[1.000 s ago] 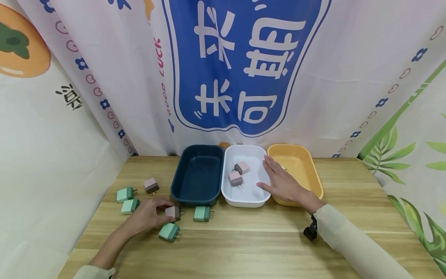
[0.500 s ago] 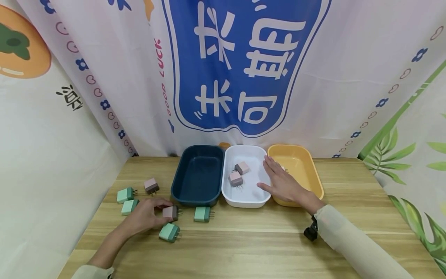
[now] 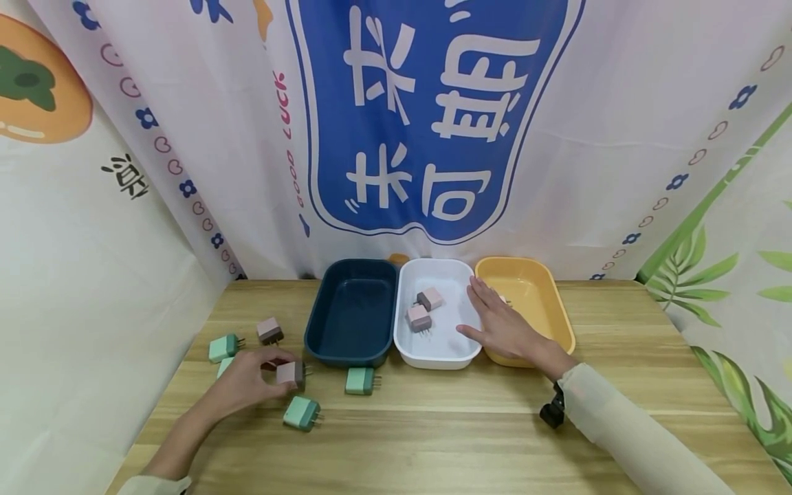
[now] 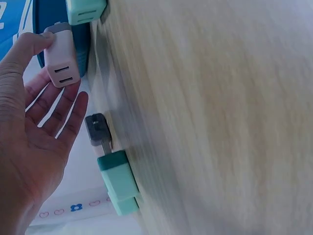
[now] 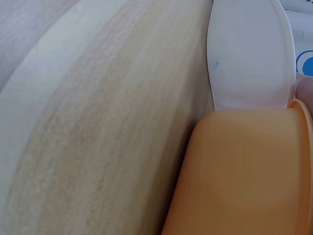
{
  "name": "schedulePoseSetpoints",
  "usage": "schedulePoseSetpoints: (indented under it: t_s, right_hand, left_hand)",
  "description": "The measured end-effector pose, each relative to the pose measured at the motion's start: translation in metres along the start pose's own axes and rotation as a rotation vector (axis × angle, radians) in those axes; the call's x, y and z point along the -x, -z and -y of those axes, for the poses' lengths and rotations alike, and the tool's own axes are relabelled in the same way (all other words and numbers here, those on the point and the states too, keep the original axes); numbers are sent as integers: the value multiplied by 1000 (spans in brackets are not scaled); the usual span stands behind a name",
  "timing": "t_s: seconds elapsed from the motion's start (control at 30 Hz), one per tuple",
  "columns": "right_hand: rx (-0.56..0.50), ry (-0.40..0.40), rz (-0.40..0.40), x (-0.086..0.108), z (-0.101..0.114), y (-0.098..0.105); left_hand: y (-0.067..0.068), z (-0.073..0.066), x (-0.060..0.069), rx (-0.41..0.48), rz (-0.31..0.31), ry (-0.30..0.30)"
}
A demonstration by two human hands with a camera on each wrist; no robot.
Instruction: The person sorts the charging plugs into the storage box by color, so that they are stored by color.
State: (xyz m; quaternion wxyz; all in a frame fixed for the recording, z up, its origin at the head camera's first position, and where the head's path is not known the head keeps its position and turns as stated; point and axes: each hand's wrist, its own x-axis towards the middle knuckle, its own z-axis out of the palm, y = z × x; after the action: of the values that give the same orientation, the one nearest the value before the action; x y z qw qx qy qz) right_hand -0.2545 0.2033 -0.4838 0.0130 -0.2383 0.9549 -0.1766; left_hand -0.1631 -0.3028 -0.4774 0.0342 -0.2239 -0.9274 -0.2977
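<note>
At the table, the left hand pinches a pink charger.

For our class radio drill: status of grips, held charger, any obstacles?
Left grip holds pink charger. Right grip over white tray's rim. Green charger nearby, possible snag.

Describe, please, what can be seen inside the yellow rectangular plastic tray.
Inside the yellow rectangular plastic tray, a small pale pronged object partly shows. The person's right grip covers the rest of it; anything else under there cannot be seen.
</note>
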Motion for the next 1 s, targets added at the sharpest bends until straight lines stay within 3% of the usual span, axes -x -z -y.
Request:
schedulePoseSetpoints:
  t_s: [0.3, 0.53, 0.8, 1.0]
  right_hand:
    - [2, 2, 2, 1, 0, 0]
    - [8, 6, 2, 0, 0, 0]
    - [13, 5, 14, 0, 1, 1]
    - [8, 6, 14, 1, 1, 3]
  left_hand:
    - [19, 6, 4, -43, -118, -61]
    - [28, 3, 4, -62, -183, -64]
    - [31, -8, -7, -79, -175, -49]
    - [35, -21, -23, -84, -176, -103]
